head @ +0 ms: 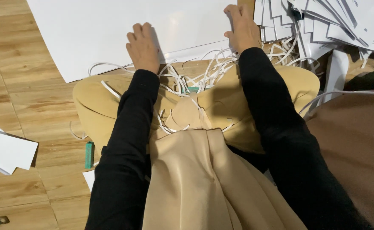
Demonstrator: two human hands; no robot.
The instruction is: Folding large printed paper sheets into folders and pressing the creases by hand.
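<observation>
The person sat on the wooden floor (pixel 20 85) with a large white sheet (pixel 110 30) lying flat in front of the knees. The left hand (pixel 143 47) lay palm down on the near edge of the sheet, the fingers together and flat, gripping nothing. The right hand (pixel 241 27) rested at the sheet's right edge with the fingers loosely curled; I could not tell if it pinched the edge or only pressed on it.

Many thin white paper strips (pixel 195 70) were tangled over the lap and under the near edge. I judged 2 risks. The strips under the sheet could lift it unevenly, so it might crease under the palms. Also the pile of cut white pieces (pixel 323 25) just beside the right hand looked loose and could slide onto the sheet if pushed.
</observation>
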